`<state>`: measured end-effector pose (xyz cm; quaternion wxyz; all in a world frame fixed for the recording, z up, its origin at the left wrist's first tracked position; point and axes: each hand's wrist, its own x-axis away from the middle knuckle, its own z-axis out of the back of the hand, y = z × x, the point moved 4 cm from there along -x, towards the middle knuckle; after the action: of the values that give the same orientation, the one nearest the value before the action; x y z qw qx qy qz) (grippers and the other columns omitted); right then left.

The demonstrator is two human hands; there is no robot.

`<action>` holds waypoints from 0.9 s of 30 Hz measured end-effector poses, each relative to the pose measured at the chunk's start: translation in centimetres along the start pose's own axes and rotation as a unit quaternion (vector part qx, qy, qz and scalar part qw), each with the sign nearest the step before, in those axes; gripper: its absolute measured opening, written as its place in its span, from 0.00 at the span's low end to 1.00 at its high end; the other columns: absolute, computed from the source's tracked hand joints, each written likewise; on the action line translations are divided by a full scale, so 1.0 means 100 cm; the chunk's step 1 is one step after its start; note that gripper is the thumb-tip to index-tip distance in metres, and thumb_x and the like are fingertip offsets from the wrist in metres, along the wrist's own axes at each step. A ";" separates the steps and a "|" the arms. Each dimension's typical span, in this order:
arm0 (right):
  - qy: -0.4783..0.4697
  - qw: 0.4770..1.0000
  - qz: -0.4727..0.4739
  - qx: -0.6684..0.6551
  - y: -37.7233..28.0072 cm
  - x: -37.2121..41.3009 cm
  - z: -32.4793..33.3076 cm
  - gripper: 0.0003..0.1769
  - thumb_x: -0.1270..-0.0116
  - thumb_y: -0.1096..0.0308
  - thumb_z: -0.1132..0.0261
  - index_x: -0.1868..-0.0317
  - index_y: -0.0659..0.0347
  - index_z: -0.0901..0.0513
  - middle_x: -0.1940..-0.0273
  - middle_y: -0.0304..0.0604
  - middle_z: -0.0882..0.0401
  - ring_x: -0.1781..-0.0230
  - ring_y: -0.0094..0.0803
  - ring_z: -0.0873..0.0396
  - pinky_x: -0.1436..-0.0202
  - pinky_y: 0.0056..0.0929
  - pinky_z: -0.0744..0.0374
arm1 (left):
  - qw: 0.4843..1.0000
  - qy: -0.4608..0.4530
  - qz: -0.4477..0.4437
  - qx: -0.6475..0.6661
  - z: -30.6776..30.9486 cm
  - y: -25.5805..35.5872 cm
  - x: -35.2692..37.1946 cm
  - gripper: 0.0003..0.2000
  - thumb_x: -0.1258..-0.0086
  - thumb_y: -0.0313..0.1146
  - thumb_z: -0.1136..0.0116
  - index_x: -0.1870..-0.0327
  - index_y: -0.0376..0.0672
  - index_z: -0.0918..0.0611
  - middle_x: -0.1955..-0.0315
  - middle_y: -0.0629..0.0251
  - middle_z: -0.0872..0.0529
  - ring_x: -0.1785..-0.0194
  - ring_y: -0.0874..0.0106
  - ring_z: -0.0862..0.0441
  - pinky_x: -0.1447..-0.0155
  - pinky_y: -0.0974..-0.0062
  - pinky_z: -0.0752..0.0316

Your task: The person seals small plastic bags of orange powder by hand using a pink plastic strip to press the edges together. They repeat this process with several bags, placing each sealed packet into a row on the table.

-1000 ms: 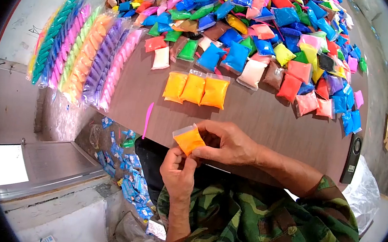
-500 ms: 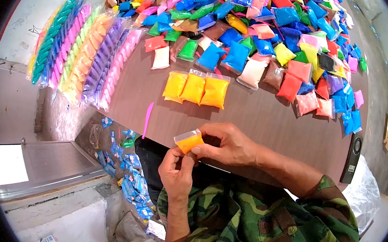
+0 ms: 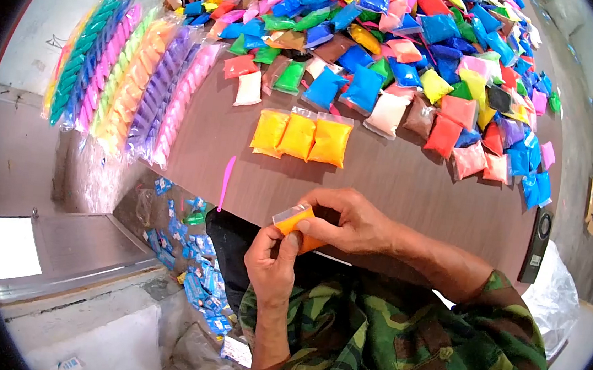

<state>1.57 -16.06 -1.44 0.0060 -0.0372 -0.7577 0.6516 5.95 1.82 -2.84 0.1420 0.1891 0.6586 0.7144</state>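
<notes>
Between my two hands, at the table's front edge, is a small clear packet with orange-yellow filling (image 3: 295, 218). My right hand (image 3: 350, 222) pinches it from the right, the thumb lying across its face. My left hand (image 3: 271, 257) grips its lower side with thumb and fingers. Part of the packet is hidden by my fingers. Beyond my hands, several similar orange-yellow packets (image 3: 297, 136) lie side by side on the brown table (image 3: 397, 173). A pink plastic knife (image 3: 226, 182) lies left of my hands near the edge.
A big pile of colored packets (image 3: 369, 21) covers the table's far part. Twisted colored strands in clear wrap (image 3: 135, 84) lie at the left. A black device (image 3: 537, 244) sits at the right edge. Blue packets (image 3: 204, 287) are scattered below the table at the left.
The packet in my hands has turned and shifted slightly right, and more of its orange-yellow part shows beneath my right thumb. My hands have barely moved.
</notes>
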 end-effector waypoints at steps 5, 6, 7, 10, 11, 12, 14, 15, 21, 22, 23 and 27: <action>0.041 0.999 -0.019 0.020 0.007 0.005 -0.004 0.12 0.23 0.67 0.33 0.49 0.68 0.16 0.60 0.40 0.15 0.58 0.21 0.20 0.55 0.27 0.19 | 0.999 -0.001 0.031 0.042 -0.006 0.011 0.000 0.11 0.22 0.29 0.36 0.47 0.30 0.17 0.56 0.67 0.13 0.55 0.81 0.19 0.48 0.81 0.22; 0.042 0.998 -0.039 0.021 0.006 0.005 -0.004 0.12 0.24 0.67 0.33 0.48 0.68 0.15 0.60 0.39 0.15 0.58 0.21 0.20 0.55 0.27 0.19 | 0.998 -0.011 0.033 0.050 -0.003 0.010 -0.002 0.11 0.22 0.30 0.35 0.48 0.31 0.16 0.59 0.70 0.12 0.59 0.84 0.20 0.52 0.83 0.23; 0.041 0.996 -0.047 0.069 0.007 0.005 -0.003 0.12 0.24 0.67 0.32 0.48 0.68 0.15 0.59 0.39 0.15 0.57 0.20 0.20 0.53 0.25 0.20 | 0.998 -0.008 0.036 0.058 -0.002 0.008 -0.003 0.10 0.23 0.30 0.35 0.49 0.32 0.15 0.60 0.70 0.12 0.60 0.84 0.20 0.53 0.83 0.24; 0.038 0.996 -0.037 0.069 0.012 0.006 -0.007 0.12 0.23 0.68 0.32 0.48 0.68 0.15 0.58 0.37 0.14 0.57 0.20 0.20 0.53 0.24 0.20 | 0.998 -0.019 0.028 0.047 0.002 0.006 -0.007 0.09 0.23 0.30 0.34 0.51 0.32 0.14 0.63 0.71 0.12 0.62 0.84 0.19 0.55 0.82 0.21; 0.044 0.997 -0.042 0.043 0.019 0.008 -0.008 0.12 0.23 0.68 0.33 0.47 0.68 0.14 0.57 0.36 0.14 0.57 0.19 0.20 0.52 0.24 0.20 | 0.999 -0.014 0.018 0.029 0.004 0.005 -0.007 0.09 0.24 0.30 0.33 0.52 0.32 0.14 0.64 0.71 0.12 0.62 0.84 0.20 0.56 0.82 0.22; 0.054 0.997 -0.043 0.017 0.018 0.008 -0.008 0.12 0.23 0.68 0.33 0.47 0.68 0.14 0.57 0.36 0.14 0.56 0.19 0.20 0.52 0.24 0.20 | 1.000 -0.012 0.005 0.011 0.003 0.005 -0.008 0.10 0.24 0.31 0.33 0.53 0.32 0.15 0.65 0.72 0.13 0.63 0.84 0.20 0.57 0.83 0.24; 0.053 0.996 -0.066 -0.001 0.006 0.007 -0.009 0.10 0.22 0.69 0.34 0.48 0.67 0.14 0.56 0.34 0.14 0.54 0.19 0.20 0.50 0.24 0.19 | 1.000 -0.018 -0.003 0.004 0.001 0.012 -0.009 0.10 0.25 0.31 0.33 0.54 0.33 0.15 0.66 0.72 0.14 0.64 0.84 0.21 0.58 0.82 0.24; 0.059 0.995 -0.075 -0.004 0.008 0.008 -0.009 0.10 0.22 0.69 0.34 0.47 0.67 0.14 0.55 0.35 0.14 0.53 0.19 0.20 0.49 0.24 0.19 | 1.000 -0.027 -0.009 0.004 0.000 0.016 -0.010 0.09 0.25 0.32 0.33 0.54 0.33 0.15 0.66 0.72 0.14 0.64 0.84 0.21 0.58 0.82 0.24; 0.086 0.991 -0.083 0.063 -0.009 0.030 -0.020 0.13 0.21 0.66 0.34 0.44 0.67 0.15 0.53 0.34 0.15 0.52 0.18 0.20 0.48 0.23 0.19 | 0.999 -0.026 -0.031 0.020 0.003 0.016 -0.001 0.10 0.26 0.32 0.31 0.54 0.33 0.13 0.67 0.68 0.10 0.63 0.81 0.17 0.56 0.78 0.20; 0.096 0.991 -0.080 0.057 -0.009 0.033 -0.022 0.13 0.21 0.67 0.33 0.44 0.66 0.15 0.53 0.34 0.15 0.53 0.19 0.20 0.48 0.23 0.19 | 0.998 -0.036 -0.038 0.024 0.004 0.017 0.001 0.10 0.26 0.32 0.31 0.54 0.33 0.13 0.66 0.68 0.10 0.62 0.81 0.17 0.56 0.78 0.20; 0.105 0.990 -0.078 0.050 -0.007 0.036 -0.025 0.13 0.21 0.67 0.33 0.44 0.66 0.15 0.54 0.34 0.15 0.53 0.19 0.20 0.48 0.23 0.19 | 0.998 -0.045 -0.045 0.027 0.005 0.016 0.003 0.10 0.26 0.32 0.31 0.54 0.33 0.14 0.66 0.68 0.10 0.62 0.81 0.16 0.55 0.78 0.20; 0.129 0.988 -0.077 0.040 0.011 0.047 -0.030 0.12 0.22 0.67 0.33 0.45 0.66 0.14 0.53 0.35 0.14 0.53 0.20 0.19 0.49 0.23 0.19 | 0.992 -0.070 -0.024 0.100 0.009 0.007 0.010 0.09 0.26 0.31 0.32 0.54 0.33 0.14 0.66 0.68 0.11 0.62 0.80 0.16 0.55 0.79 0.19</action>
<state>-2.89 -12.63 -2.26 0.1553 -0.0629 -0.7248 0.6683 5.46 2.97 -1.96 0.1853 0.2356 0.7197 0.6262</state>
